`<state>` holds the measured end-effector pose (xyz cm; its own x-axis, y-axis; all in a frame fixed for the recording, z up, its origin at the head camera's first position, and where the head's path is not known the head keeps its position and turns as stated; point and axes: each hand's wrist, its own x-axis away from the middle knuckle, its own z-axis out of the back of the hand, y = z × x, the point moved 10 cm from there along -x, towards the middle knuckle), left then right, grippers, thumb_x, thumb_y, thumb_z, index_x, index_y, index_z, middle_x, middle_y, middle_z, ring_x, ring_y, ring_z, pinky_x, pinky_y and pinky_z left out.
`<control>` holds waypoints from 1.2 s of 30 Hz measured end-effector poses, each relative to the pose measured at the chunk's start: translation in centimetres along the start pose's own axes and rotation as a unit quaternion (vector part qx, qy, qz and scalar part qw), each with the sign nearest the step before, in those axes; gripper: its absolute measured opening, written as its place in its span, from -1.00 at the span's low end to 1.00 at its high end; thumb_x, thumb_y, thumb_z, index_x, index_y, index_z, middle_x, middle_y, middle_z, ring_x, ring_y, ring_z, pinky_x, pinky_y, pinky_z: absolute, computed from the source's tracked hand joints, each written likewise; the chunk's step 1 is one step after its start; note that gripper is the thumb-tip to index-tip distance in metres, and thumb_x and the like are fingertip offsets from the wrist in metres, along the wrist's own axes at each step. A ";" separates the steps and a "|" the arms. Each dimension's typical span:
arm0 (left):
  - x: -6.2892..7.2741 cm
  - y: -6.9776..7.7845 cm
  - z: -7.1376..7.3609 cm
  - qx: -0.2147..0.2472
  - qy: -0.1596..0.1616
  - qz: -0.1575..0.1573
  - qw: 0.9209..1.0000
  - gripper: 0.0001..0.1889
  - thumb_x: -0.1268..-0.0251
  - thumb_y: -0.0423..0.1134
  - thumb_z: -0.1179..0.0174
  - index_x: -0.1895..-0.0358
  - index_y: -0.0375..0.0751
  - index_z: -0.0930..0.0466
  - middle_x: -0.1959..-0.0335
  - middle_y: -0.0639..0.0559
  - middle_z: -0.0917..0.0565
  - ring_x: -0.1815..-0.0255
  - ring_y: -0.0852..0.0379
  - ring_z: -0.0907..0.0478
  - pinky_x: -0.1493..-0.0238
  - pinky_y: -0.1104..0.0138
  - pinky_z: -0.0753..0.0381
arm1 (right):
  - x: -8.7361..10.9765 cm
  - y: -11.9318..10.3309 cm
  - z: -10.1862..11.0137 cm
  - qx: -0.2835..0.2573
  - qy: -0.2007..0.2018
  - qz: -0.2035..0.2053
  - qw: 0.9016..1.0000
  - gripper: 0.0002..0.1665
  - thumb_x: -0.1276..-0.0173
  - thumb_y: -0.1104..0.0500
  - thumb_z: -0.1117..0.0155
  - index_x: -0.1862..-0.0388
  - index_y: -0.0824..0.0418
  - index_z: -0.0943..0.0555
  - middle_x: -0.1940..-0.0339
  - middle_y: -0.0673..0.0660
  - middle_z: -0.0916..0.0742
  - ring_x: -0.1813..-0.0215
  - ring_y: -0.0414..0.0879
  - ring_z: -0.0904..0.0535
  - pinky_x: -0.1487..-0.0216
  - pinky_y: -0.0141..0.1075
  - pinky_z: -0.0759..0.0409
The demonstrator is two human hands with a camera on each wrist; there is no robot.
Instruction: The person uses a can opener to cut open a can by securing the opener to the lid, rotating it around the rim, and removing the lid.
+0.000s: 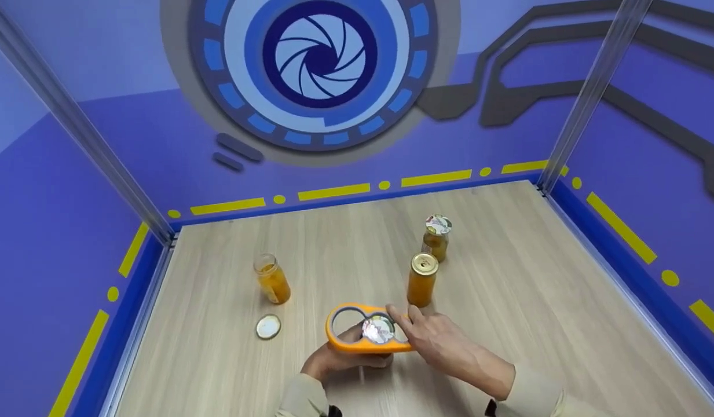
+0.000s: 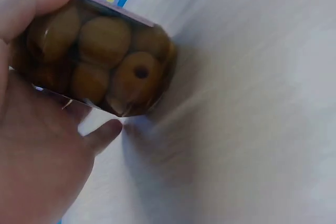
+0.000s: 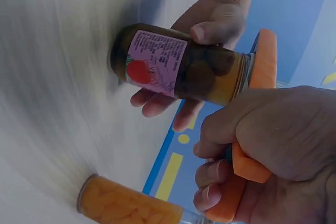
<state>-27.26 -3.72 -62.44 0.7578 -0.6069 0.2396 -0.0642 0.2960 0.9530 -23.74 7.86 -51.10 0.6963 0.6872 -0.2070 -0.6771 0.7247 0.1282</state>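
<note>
My left hand (image 1: 340,356) grips a glass jar (image 2: 107,51) of dark round fruit, with a pink label (image 3: 157,61), just above the table. An orange jar opener (image 1: 357,349) with ring-shaped openings sits around the jar's patterned lid (image 1: 379,329). Its left ring shows no lid inside. My right hand (image 1: 443,346) holds the opener's right end; in the right wrist view its fingers (image 3: 212,171) curl round the orange handle. The jar stands nearly upright in the head view, and the left palm covers part of its side.
An uncapped jar of orange fruit (image 1: 274,285) stands at the left, its loose lid (image 1: 268,327) lying in front. Right of the opener stands a gold-lidded orange jar (image 1: 421,286), with a patterned-lid jar (image 1: 435,246) behind it. Blue-purple walls (image 1: 357,168) border the table.
</note>
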 end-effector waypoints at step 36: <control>4.3 0.7 -2.7 -0.032 0.485 0.012 0.874 -0.36 -0.28 -0.41 -0.37 -0.38 -0.29 -0.27 -0.26 -0.15 -0.53 -0.32 -0.09 -0.51 -0.37 -0.02 -0.44 | 0.6 -3.7 -0.4 -0.023 -0.072 -0.289 0.954 -0.20 -0.27 0.21 -0.43 -0.42 0.35 -0.33 0.50 0.16 -0.39 0.70 -0.12 -0.31 0.72 -0.25 -0.48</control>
<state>-22.30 -4.08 -61.24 0.9530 0.3005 -0.0401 -0.0743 0.3598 0.9301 -20.89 5.52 -52.06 0.9800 0.1747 -0.0949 -0.1766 0.9842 -0.0118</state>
